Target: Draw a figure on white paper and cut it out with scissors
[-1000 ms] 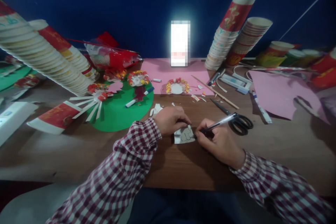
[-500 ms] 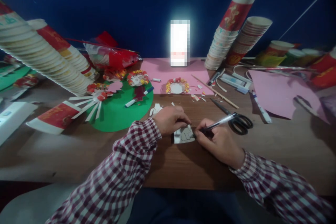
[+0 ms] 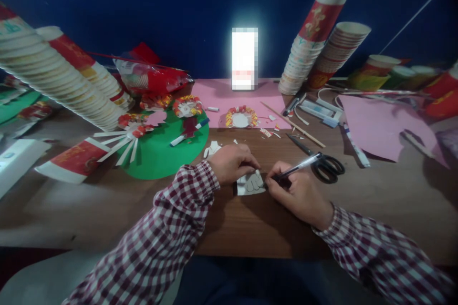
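Note:
A small white piece of paper (image 3: 251,188) lies on the wooden table before me, with curved dark lines drawn on it. My left hand (image 3: 234,162) has its fingers bent together over the upper edge of this piece, holding it against the table. Gripped in my right hand (image 3: 298,195) is a pen (image 3: 302,164) with a clear barrel; its tip touches the right side of the paper, partly hidden by my fingers. Just beyond that hand rest black-handled scissors (image 3: 327,167). White paper scraps (image 3: 213,148) sit behind my left hand.
Tall paper cup stacks lean at left (image 3: 71,76) and right (image 3: 304,43). A green paper disc (image 3: 161,167) carries cup-paper flowers and a marker. Behind are pink paper (image 3: 211,88), a flower ring (image 3: 241,116), a wooden stick (image 3: 298,128) and a bright, blurred-out screen (image 3: 244,57).
Both hands have stayed almost still. The pen tip has shifted very slightly on the paper; nothing was taken up or let go.

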### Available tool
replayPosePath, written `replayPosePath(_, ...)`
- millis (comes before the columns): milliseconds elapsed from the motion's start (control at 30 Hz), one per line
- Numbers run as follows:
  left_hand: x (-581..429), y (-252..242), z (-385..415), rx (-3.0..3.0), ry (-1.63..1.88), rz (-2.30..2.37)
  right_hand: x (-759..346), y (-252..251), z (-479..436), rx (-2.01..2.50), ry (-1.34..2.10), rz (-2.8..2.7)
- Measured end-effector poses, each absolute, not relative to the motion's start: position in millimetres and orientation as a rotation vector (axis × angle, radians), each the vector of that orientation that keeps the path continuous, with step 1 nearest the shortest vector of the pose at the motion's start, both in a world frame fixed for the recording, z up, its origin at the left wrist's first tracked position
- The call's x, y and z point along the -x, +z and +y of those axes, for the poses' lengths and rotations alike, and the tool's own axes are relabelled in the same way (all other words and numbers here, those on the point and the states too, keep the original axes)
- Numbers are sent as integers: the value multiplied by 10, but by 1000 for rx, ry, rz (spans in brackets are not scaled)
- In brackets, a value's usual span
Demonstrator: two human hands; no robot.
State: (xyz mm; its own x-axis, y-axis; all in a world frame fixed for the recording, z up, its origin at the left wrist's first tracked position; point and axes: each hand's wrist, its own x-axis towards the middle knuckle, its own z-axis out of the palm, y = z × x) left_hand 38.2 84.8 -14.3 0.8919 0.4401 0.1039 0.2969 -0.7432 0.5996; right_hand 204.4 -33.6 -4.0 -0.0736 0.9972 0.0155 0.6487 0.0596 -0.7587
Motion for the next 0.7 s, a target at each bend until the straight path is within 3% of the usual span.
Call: replayPosePath(700,-385,-150,846,-2463,330,523,-2050,-30,-333,1628,796,-1800)
